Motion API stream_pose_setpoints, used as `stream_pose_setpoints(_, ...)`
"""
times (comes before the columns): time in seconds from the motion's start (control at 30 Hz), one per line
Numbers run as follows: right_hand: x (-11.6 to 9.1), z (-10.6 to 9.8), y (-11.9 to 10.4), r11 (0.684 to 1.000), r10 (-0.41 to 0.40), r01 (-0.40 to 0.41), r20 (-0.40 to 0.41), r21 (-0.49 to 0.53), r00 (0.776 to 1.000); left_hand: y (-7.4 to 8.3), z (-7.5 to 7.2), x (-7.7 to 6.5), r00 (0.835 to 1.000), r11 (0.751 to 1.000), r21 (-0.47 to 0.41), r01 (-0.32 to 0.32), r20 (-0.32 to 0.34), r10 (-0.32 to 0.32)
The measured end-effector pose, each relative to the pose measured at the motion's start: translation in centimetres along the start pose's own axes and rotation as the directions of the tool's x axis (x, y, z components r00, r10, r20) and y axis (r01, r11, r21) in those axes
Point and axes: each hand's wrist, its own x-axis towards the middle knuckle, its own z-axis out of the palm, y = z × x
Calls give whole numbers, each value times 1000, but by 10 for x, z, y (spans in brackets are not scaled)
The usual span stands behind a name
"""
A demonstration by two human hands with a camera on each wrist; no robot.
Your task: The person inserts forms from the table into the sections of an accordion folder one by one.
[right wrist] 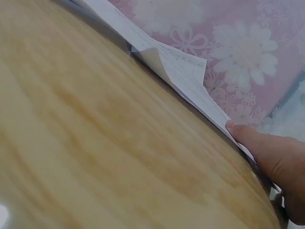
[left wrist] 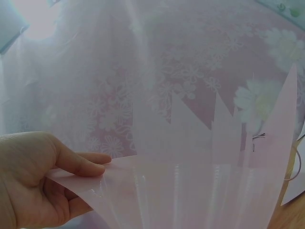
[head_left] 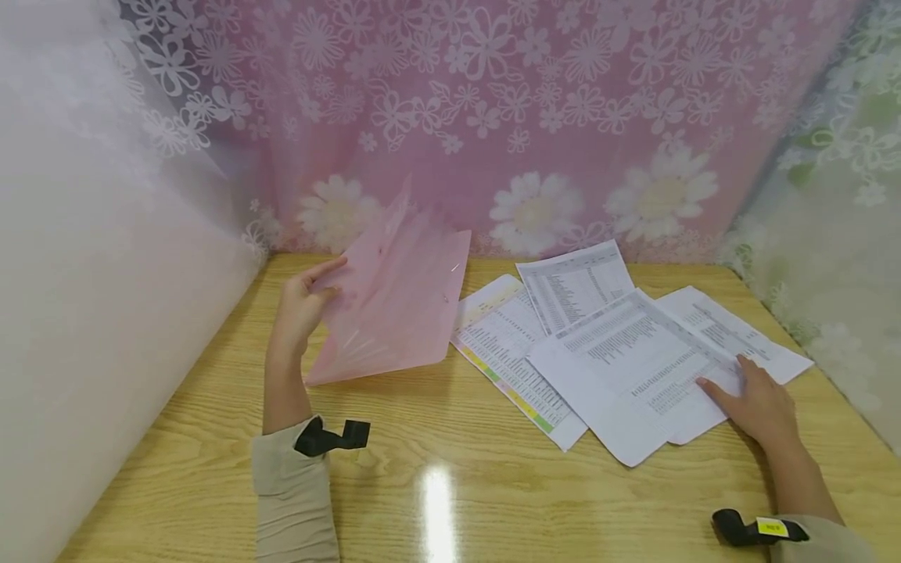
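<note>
A translucent pink plastic folder [head_left: 415, 313] stands partly fanned out at the left of the table. My left hand [head_left: 296, 309] pinches its left edge between thumb and fingers. Several pocket dividers [left wrist: 193, 129] show inside it in the left wrist view, with a thin cord loop at its right side. To the right lie overlapping printed sheets, the front one [head_left: 619, 367] on top. My right hand [head_left: 763, 407] rests on their right edge, thumb [right wrist: 250, 138] lying on the paper. How its other fingers lie is partly hidden in the right wrist view.
A sheet with yellow and green bands [head_left: 500, 344] lies beside the folder, under the other papers. One sheet [head_left: 580, 285] sits behind, another [head_left: 732, 328] at the right. The wooden table [head_left: 422, 438] meets a flowered curtain [head_left: 450, 102] at the back.
</note>
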Motion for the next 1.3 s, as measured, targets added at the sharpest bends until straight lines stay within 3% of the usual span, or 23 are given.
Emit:
stream_pose_setpoints(0.37,1,1,-1,1000,5,-4,-33,24,999,1,0,-1,1000,1000,5,-4,1,4)
stream_pose_setpoints(0.53,4,3,-13,980,-5,35,-149,197,989,1,1,-1,1000,1000,20,-10,5,10)
stream_pose_setpoints(0.6,6,3,-20,959,51,6,-194,283,980,1,1,-1,1000,1000,24,-13,5,13)
stream_pose_setpoints(0.67,8,2,-28,907,171,-75,-200,414,965,2,1,-1,1000,999,28,-15,5,15)
stream_pose_setpoints(0.7,9,1,-32,854,244,-125,-177,506,953,2,1,-1,1000,999,29,-16,5,16)
stream_pose_setpoints(0.73,10,0,-36,772,313,-164,-143,614,939,2,1,-1,1000,999,30,-18,4,18)
stream_pose_setpoints(0.8,11,-1,-44,567,419,-209,-60,797,906,2,1,-1,1000,999,29,-21,4,21)
stream_pose_setpoints(0.87,12,-2,-49,378,457,-196,2,905,889,2,2,-1,1000,999,27,-23,7,23)
stream_pose_setpoints(0.93,12,-3,-52,265,442,-207,72,942,894,2,2,-1,1000,999,25,-20,11,20)
stream_pose_setpoints(1.03,6,-6,-56,217,364,-258,167,942,916,2,2,0,1000,1000,22,-17,19,16)
stream_pose_setpoints(1.2,-10,-12,-63,207,205,-306,264,929,942,2,3,1,1000,1000,26,-13,24,12)
stream_pose_setpoints(1.3,-20,-13,-71,238,172,-341,306,909,936,2,3,1,1000,999,34,-16,22,15)
